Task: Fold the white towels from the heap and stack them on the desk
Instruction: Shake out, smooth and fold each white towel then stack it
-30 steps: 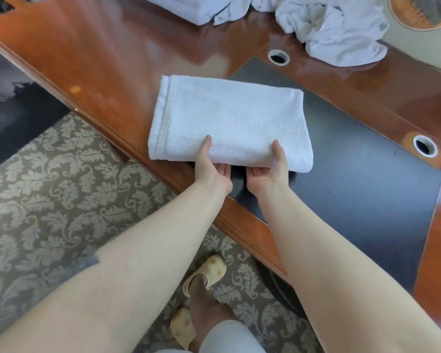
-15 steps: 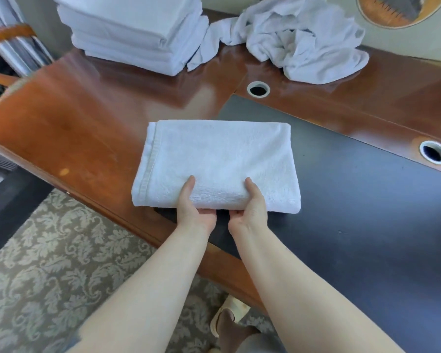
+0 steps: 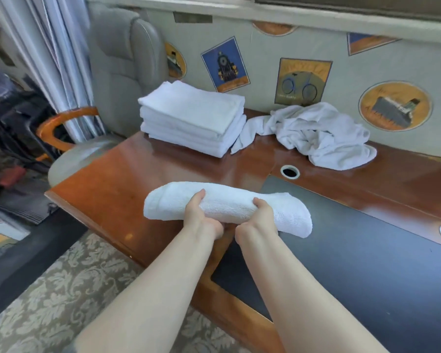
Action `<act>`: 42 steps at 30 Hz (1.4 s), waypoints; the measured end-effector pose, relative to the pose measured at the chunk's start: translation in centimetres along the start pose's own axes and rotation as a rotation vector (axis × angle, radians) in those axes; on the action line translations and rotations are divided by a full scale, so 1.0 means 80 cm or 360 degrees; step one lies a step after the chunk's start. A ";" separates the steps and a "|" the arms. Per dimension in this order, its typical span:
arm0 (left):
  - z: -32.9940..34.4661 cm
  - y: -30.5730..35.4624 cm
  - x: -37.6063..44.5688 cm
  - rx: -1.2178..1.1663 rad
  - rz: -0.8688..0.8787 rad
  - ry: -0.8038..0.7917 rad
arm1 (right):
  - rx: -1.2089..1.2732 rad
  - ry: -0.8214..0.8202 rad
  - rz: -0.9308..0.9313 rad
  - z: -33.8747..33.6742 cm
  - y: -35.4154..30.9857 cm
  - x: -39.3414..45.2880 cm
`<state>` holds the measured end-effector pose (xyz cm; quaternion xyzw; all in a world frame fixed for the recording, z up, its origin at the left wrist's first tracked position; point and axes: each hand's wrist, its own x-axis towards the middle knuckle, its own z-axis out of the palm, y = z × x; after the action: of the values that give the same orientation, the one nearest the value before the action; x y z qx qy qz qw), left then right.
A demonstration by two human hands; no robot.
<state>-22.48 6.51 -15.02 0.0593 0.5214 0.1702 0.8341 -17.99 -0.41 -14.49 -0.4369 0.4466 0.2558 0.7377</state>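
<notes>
White folded towel [image 3: 229, 205] gripped by left hand [image 3: 199, 215] and right hand [image 3: 261, 216].

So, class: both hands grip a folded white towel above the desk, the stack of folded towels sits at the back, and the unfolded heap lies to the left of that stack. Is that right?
Not quite. The head view shows the heap lying right of the stack, not left. The rest holds: left hand and right hand grip the folded towel above the desk.
</notes>
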 end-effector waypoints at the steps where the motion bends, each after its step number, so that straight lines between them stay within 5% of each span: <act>1: 0.005 0.017 -0.004 0.0010 0.0012 -0.0020 | 0.0020 -0.0026 -0.0033 0.014 0.005 -0.009; 12: 0.052 0.248 -0.056 0.0252 -0.0092 -0.0412 | 0.0289 -0.0157 -0.0300 0.180 0.082 -0.146; 21: 0.139 0.366 -0.075 0.0302 -0.0137 -0.0517 | 0.0277 -0.0213 -0.0500 0.305 0.054 -0.218; 36: 0.300 0.511 0.007 0.0332 0.0103 -0.0935 | 0.0280 -0.0514 -0.0457 0.528 -0.033 -0.186; 42: 0.371 0.537 0.061 0.0359 0.0252 -0.1407 | 0.0628 -0.0814 -0.0644 0.575 -0.063 -0.149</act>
<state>-3.66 50.66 6.03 0.2562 0.1247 0.1338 0.9492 0.28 37.45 8.18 -0.2879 0.1935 0.1148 0.9308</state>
